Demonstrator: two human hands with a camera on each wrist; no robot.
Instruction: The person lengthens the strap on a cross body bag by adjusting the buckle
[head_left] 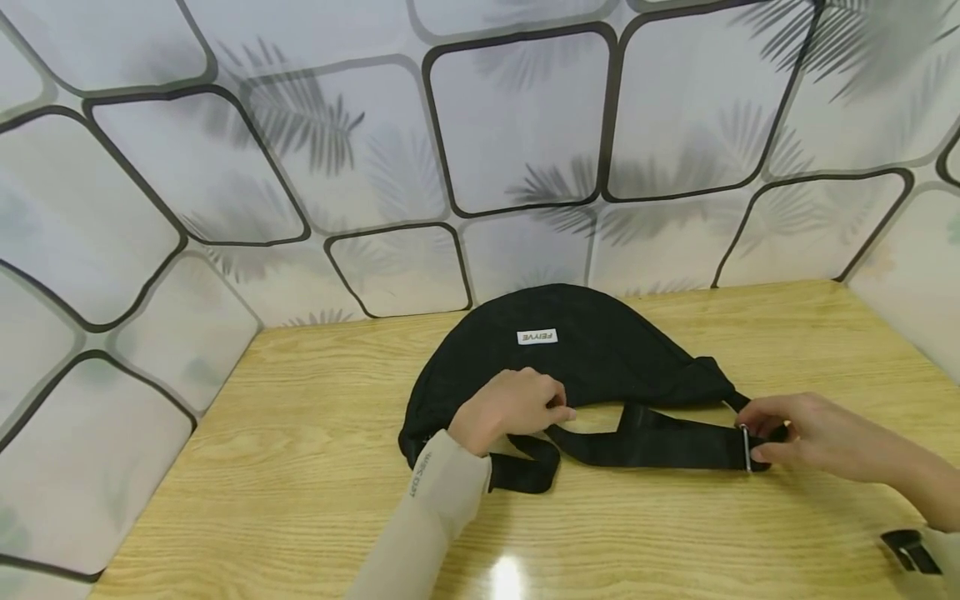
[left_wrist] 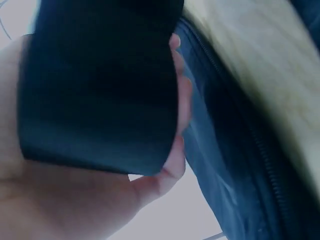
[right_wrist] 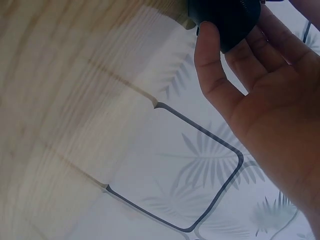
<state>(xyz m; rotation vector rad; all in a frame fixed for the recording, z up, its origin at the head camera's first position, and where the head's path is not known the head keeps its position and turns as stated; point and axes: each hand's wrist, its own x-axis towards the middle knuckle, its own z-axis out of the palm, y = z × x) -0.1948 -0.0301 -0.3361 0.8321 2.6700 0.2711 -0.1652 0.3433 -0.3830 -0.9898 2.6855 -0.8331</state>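
A black waist bag with a small white label lies on the table, its curved side toward the wall. In front of it runs its black webbing strap. My left hand, fingers curled, grips the strap near the bag's lower edge. In the left wrist view a wide loop of strap hides the palm, and fingertips show past its edge. My right hand pinches the folded strap end by the metal slider buckle, thumb in front. In the right wrist view, black strap sits between thumb and fingers.
The wood-grain table meets a pale patterned wall covering at the back and on both sides. A zipper runs along the bag beside my left hand.
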